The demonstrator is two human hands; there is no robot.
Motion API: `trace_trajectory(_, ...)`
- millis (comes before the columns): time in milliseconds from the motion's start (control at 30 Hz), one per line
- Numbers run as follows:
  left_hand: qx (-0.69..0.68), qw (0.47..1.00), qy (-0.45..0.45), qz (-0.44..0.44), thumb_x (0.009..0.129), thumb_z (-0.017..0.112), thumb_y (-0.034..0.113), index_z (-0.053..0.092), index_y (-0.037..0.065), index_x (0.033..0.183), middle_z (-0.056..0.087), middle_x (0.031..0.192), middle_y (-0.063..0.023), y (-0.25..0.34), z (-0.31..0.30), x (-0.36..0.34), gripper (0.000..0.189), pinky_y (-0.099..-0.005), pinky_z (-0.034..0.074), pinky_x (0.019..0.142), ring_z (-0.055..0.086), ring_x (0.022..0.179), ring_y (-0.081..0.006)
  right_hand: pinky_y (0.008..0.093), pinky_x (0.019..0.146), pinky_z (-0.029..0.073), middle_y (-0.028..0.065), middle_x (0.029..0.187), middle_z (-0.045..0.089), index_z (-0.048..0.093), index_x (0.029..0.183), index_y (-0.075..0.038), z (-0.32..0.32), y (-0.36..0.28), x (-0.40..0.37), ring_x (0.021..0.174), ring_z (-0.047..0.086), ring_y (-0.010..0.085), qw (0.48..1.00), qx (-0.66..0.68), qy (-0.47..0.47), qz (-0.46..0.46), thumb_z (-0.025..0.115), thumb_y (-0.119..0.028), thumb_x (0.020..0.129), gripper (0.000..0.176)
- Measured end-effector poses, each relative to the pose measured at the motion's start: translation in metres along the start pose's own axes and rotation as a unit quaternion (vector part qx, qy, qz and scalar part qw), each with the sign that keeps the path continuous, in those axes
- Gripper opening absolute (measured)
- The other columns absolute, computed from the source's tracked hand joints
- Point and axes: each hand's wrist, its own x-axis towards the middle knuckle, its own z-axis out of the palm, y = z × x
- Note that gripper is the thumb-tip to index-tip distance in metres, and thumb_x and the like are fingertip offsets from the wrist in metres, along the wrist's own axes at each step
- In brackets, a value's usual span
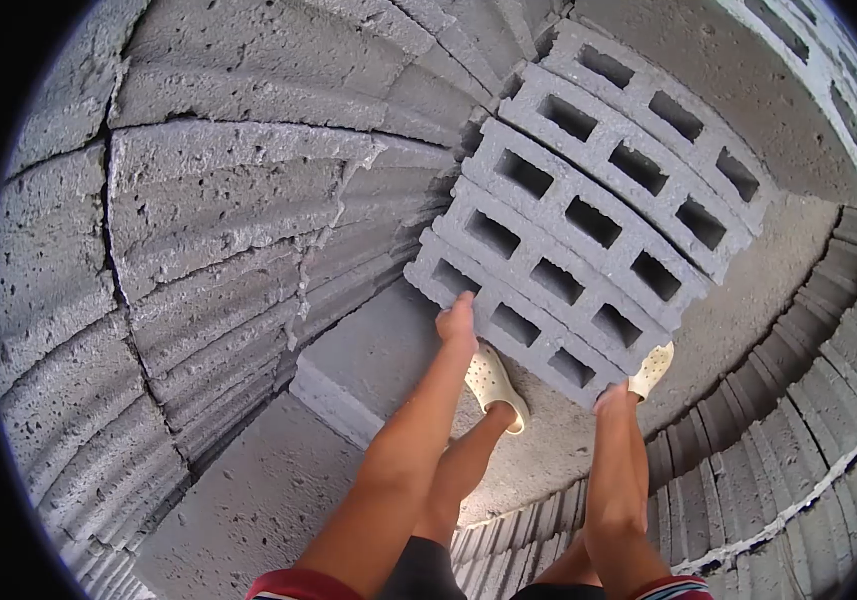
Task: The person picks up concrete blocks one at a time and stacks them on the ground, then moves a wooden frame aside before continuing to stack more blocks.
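Both of my hands are at the nearest hollow concrete block [488,306], a grey block with three rectangular holes facing up. My left hand [456,322] grips its near side by the left hole, thumb over the upper edge and the other fingers mostly hidden. At the right end, my right hand [608,397] is closed around the near corner, its fingers largely out of sight. Several matching blocks [588,185] stand pressed side by side in rows directly behind this one.
Tall stacks of rough concrete blocks [228,190] rise on the left. A lower block [368,350] lies beside my left shoe [493,385]. My right shoe [654,368] is on the dusty ground [778,250]. More stacked blocks [798,450] curve along the right.
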Motion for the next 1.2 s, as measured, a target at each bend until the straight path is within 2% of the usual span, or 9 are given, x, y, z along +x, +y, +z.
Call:
trace_trajectory(467,-0.005,0.999,-0.035,-0.028,0.063,0.071,0.023,0.052,-0.006,0.098,0.055,0.104,-0.0158,0.034,-0.005,0.000,0.050,-0.0339,0.043,0.078,0.053,0.092,-0.0232,0.0399,0.062,0.041,0.0017,0.084,0.053,0.051,0.097,-0.020,-0.001,0.001,-0.011,0.069,0.048,0.0204,0.999,-0.001,-0.051,-0.015,0.042,-0.056,0.079,0.042)
trace_trajectory(533,0.080,0.997,-0.008,-0.018,0.068,0.068,0.028,0.041,-0.004,0.117,0.042,0.124,-0.0187,0.054,-0.005,-0.030,0.065,-0.0468,0.035,0.090,0.043,0.112,-0.0282,0.0402,0.062,0.041,0.0018,0.085,0.053,0.051,0.098,-0.020,-0.006,-0.001,-0.012,0.070,0.048,0.0206,0.998,0.005,-0.058,-0.017,0.042,-0.055,0.079,0.042)
trace_trajectory(600,0.177,0.982,0.064,0.008,0.068,0.066,0.032,0.045,-0.007,0.109,0.048,0.116,-0.0181,0.072,-0.003,-0.071,0.061,-0.0364,0.035,0.091,0.044,0.110,-0.0303,0.0405,0.063,0.041,0.0018,0.085,0.053,0.051,0.099,-0.020,-0.009,-0.001,-0.016,0.071,0.049,0.0209,0.999,0.009,-0.052,-0.016,0.041,-0.055,0.080,0.041)
trace_trajectory(667,0.374,0.868,0.120,0.303,0.068,0.065,0.036,0.042,-0.007,0.113,0.044,0.120,-0.0173,0.071,-0.001,-0.115,0.066,-0.0402,0.030,0.094,0.038,0.114,-0.0327,0.0408,0.064,0.042,0.0019,0.086,0.054,0.052,0.100,-0.020,-0.005,-0.003,-0.016,0.072,0.049,0.0211,0.999,0.016,-0.033,-0.005,0.041,-0.054,0.080,0.041)
trace_trajectory(767,0.535,0.691,-0.050,0.484,0.067,0.066,0.036,0.042,-0.004,0.114,0.045,0.117,-0.0151,0.083,0.018,-0.153,0.066,-0.0427,0.022,0.097,0.036,0.113,-0.0299,0.0417,0.072,0.041,0.0028,0.095,0.055,0.051,0.106,-0.018,-0.001,-0.019,0.012,0.084,0.050,0.0223,0.990,0.043,-0.124,-0.060,0.037,-0.053,0.082,0.045)
trace_trajectory(833,0.553,0.625,-0.032,0.550,0.066,0.067,0.038,0.048,0.000,0.113,0.045,0.116,-0.0134,0.076,0.041,-0.136,0.063,-0.0445,0.019,0.098,0.036,0.112,-0.0283,0.0426,0.094,0.031,0.0065,0.121,0.049,0.044,0.122,-0.012,0.009,-0.040,0.030,0.115,0.041,0.0247,0.977,-0.014,-0.198,-0.073,0.030,-0.050,0.085,0.055)
trace_trajectory(867,0.560,0.589,-0.022,0.582,0.066,0.067,0.039,0.050,0.001,0.112,0.045,0.115,-0.0125,0.075,0.055,-0.128,0.062,-0.0453,0.017,0.098,0.036,0.111,-0.0275,0.0397,0.088,0.035,0.0063,0.113,0.051,0.045,0.120,-0.009,0.015,-0.051,0.011,0.104,0.044,0.0224,0.978,-0.020,-0.203,-0.055,0.033,-0.043,0.085,0.050)
trace_trajectory(933,0.616,0.580,-0.020,0.533,0.064,0.068,0.039,0.057,0.002,0.100,0.045,0.117,-0.0124,0.075,0.070,-0.123,0.052,-0.0465,0.015,0.098,0.034,0.112,-0.0274,0.0340,0.076,0.042,0.0058,0.096,0.054,0.046,0.116,-0.004,0.021,-0.069,-0.028,0.083,0.050,0.0179,0.978,-0.034,-0.206,-0.013,0.040,-0.030,0.085,0.042)
trace_trajectory(1200,0.589,0.590,-0.054,0.549,0.060,0.072,0.033,0.061,-0.001,0.081,0.045,0.110,-0.0105,0.074,0.079,-0.104,0.042,-0.0465,0.012,0.099,0.032,0.111,-0.0269,0.0411,0.093,0.031,0.0067,0.120,0.047,0.040,0.124,-0.009,0.011,-0.038,0.052,0.111,0.041,0.0227,0.981,-0.089,-0.161,-0.053,0.034,-0.039,0.084,0.051)
